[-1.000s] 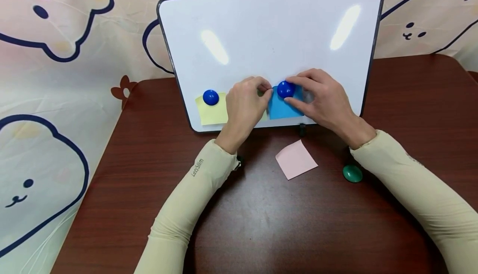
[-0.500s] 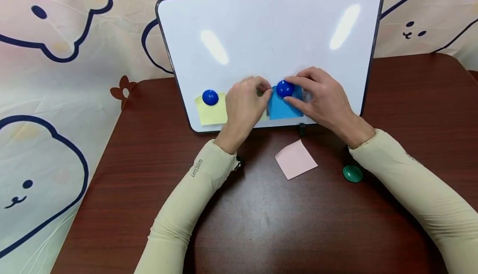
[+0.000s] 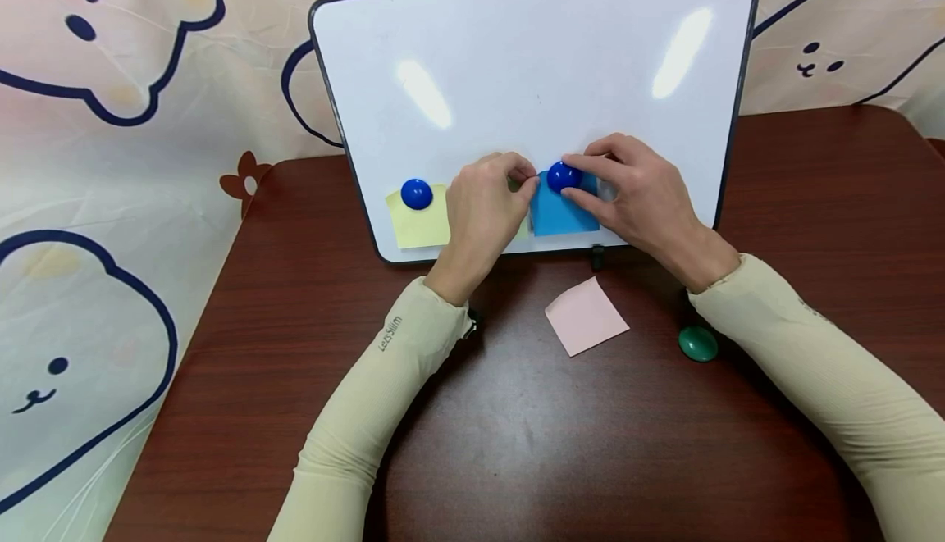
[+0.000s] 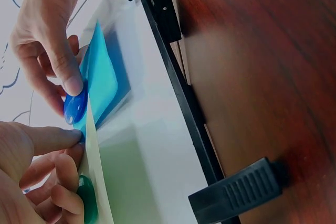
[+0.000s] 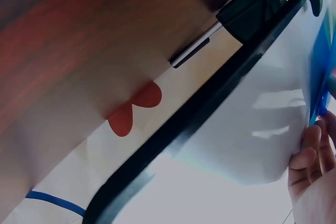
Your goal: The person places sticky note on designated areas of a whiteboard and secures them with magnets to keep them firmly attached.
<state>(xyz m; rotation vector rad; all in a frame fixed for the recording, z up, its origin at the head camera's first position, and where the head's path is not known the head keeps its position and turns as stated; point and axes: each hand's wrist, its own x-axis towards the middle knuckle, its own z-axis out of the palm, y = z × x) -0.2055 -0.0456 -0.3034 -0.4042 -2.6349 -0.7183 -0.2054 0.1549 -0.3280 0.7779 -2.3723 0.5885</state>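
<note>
My right hand pinches a round blue magnet between thumb and fingers. That magnet is at the upper part of a blue sticky note, low on the whiteboard. With thumb and fingertip, my left hand pinches the note's upper left corner. In the left wrist view, the blue note stands out from the board at its lower edge. A round green magnet sits on a yellow note behind my left fingers. Farther left, another blue magnet is on a yellow sticky note.
A pink sticky note lies on the brown table in front of the board. To its right is a loose green magnet. Black clip feet hold the board's lower edge. A patterned cloth hangs behind.
</note>
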